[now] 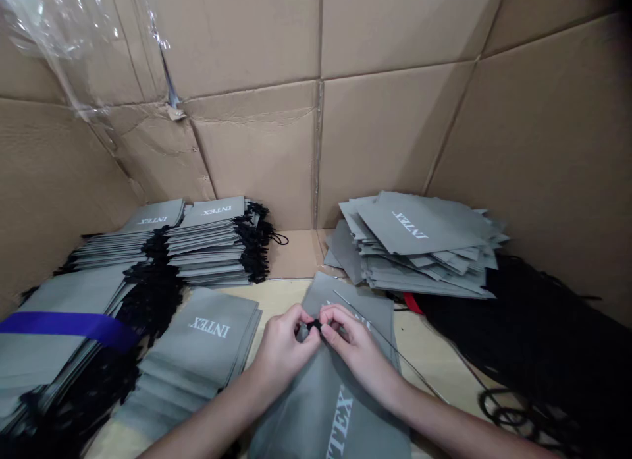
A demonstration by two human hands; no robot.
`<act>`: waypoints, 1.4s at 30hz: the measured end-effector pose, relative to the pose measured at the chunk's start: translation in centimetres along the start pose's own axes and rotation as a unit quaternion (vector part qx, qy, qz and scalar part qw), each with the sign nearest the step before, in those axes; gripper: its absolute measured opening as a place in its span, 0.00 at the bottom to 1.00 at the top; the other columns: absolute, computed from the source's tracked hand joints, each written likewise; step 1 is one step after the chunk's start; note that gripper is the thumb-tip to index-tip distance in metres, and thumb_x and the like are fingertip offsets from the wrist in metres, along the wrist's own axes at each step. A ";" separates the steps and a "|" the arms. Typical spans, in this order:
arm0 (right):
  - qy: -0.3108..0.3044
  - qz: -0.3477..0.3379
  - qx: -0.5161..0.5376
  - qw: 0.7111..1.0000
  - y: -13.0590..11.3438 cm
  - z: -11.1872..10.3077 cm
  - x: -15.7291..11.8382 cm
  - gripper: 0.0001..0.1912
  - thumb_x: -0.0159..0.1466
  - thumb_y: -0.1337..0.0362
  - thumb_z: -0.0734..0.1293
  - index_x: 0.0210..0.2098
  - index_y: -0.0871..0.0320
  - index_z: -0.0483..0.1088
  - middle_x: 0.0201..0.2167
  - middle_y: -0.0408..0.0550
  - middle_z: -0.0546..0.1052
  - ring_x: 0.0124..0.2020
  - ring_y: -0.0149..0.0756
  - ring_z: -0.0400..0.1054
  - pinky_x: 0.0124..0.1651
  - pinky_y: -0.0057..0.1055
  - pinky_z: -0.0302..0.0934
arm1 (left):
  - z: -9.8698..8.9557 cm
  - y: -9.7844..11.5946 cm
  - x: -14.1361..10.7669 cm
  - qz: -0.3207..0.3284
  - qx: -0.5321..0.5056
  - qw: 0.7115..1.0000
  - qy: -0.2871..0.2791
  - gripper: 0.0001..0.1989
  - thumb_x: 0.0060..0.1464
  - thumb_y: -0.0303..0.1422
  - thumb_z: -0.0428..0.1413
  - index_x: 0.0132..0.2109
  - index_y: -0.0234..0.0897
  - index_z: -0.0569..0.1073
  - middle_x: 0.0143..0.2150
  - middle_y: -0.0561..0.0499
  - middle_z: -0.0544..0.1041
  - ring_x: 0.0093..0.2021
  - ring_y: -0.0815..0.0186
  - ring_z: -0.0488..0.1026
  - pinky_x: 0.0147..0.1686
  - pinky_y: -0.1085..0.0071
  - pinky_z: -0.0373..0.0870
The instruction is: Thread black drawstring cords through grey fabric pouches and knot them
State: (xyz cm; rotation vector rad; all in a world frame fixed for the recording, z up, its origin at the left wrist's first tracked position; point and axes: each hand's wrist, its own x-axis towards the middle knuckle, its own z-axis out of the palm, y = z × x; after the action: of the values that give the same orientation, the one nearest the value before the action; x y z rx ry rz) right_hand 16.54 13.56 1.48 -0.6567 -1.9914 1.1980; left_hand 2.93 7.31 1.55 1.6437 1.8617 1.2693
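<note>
My left hand and my right hand meet over a grey INTEX bag lying in front of me. Between the fingertips of both hands is a small black cord piece, pinched from each side; its exact shape is too small to tell. A long thin rod slants from above my right hand down to the right, passing behind the wrist. Under my hands another grey bag shows, its lettering partly covered by my right hand.
Stacked grey bags with black cords stand at the left, one bundle under a purple band. A loose pile of grey bags sits back right, beside a black cord heap. Cardboard walls surround the workplace.
</note>
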 end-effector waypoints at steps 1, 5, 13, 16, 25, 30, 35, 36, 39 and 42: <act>0.000 -0.013 -0.012 1.000 -0.1 0.0 -0.1 0.10 0.63 0.58 0.60 0.28 0.56 0.63 0.32 0.44 0.67 0.36 0.37 0.62 0.40 0.30 0.55 | 0.0 -0.1 0.0 -0.001 0.012 1.000 0.006 0.01 0.45 0.27 0.52 0.30 0.37 0.66 0.24 0.56 0.70 0.24 0.71 0.64 0.26 0.77 0.58; 0.000 -0.042 -0.038 0.998 -0.4 -0.1 -0.3 0.07 0.65 0.61 0.59 0.34 0.55 0.65 0.39 0.46 0.68 0.44 0.36 0.62 0.47 0.30 0.54 | -0.1 -0.6 0.1 -0.013 0.029 0.999 0.029 0.01 0.47 0.28 0.51 0.30 0.37 0.65 0.25 0.56 0.69 0.25 0.70 0.65 0.28 0.76 0.59; -0.040 0.066 0.057 0.995 0.9 -1.6 1.2 0.13 0.66 0.53 0.57 0.38 0.54 0.66 0.29 0.41 0.66 0.27 0.30 0.60 0.31 0.26 0.55 | -0.3 -0.9 0.7 -0.011 -0.129 0.991 -0.031 0.03 0.52 0.31 0.50 0.34 0.37 0.66 0.28 0.54 0.70 0.30 0.68 0.67 0.30 0.76 0.61; -0.072 0.076 0.085 0.991 1.2 -1.7 1.6 0.14 0.64 0.51 0.60 0.39 0.54 0.65 0.26 0.38 0.64 0.25 0.29 0.58 0.29 0.24 0.53 | -0.1 -0.9 0.6 -0.022 -0.160 0.986 -0.050 0.03 0.52 0.31 0.50 0.35 0.36 0.66 0.28 0.54 0.70 0.30 0.68 0.67 0.30 0.76 0.61; -0.128 0.044 0.037 0.990 2.1 -1.4 1.5 0.16 0.66 0.50 0.57 0.32 0.56 0.61 0.26 0.38 0.63 0.27 0.28 0.57 0.29 0.24 0.52 | 0.3 -1.0 0.4 -0.039 -0.238 0.965 -0.102 0.05 0.51 0.32 0.53 0.34 0.35 0.66 0.30 0.52 0.73 0.31 0.68 0.69 0.31 0.76 0.62; -0.127 0.004 -0.058 0.990 1.2 -1.6 1.2 0.16 0.69 0.54 0.53 0.30 0.56 0.61 0.24 0.38 0.62 0.27 0.29 0.57 0.31 0.25 0.51 | 0.4 -1.2 0.2 -0.043 -0.262 0.956 -0.124 0.07 0.54 0.35 0.52 0.35 0.35 0.65 0.30 0.52 0.73 0.32 0.68 0.69 0.32 0.76 0.62; -0.118 -0.011 -0.061 0.991 1.3 -1.7 1.4 0.17 0.69 0.54 0.52 0.30 0.56 0.61 0.23 0.38 0.66 0.26 0.29 0.61 0.31 0.25 0.53 | 0.0 -0.7 -0.1 -0.014 -0.168 0.976 -0.136 0.08 0.58 0.36 0.49 0.37 0.36 0.66 0.27 0.55 0.69 0.26 0.71 0.62 0.27 0.77 0.56; -0.114 -0.015 -0.068 0.991 1.6 -1.8 1.4 0.17 0.69 0.54 0.52 0.30 0.56 0.61 0.23 0.38 0.66 0.26 0.29 0.61 0.31 0.25 0.53 | -0.1 -0.6 -0.2 -0.006 -0.139 0.981 -0.137 0.08 0.58 0.36 0.49 0.36 0.36 0.67 0.26 0.56 0.68 0.25 0.71 0.61 0.26 0.77 0.55; -0.107 -0.018 -0.085 0.990 2.2 -1.8 1.6 0.17 0.68 0.53 0.53 0.29 0.56 0.60 0.22 0.38 0.64 0.24 0.29 0.59 0.29 0.25 0.52 | -0.4 -0.1 -0.2 0.011 -0.103 0.983 -0.150 0.09 0.59 0.35 0.48 0.37 0.35 0.69 0.27 0.55 0.69 0.25 0.71 0.61 0.26 0.76 0.55; -0.114 -0.012 -0.084 0.990 2.2 -1.8 1.6 0.18 0.68 0.52 0.52 0.28 0.56 0.60 0.21 0.38 0.64 0.24 0.29 0.59 0.28 0.25 0.52 | -0.6 0.1 -0.2 0.025 -0.103 0.982 -0.153 0.09 0.59 0.35 0.47 0.38 0.35 0.70 0.32 0.52 0.74 0.30 0.68 0.67 0.30 0.76 0.59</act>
State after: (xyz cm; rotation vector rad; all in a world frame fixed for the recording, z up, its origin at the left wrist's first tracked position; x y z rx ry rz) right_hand 17.13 16.62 0.57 -0.5967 -2.3035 1.1423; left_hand 2.58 6.93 1.87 1.6739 1.4648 1.1125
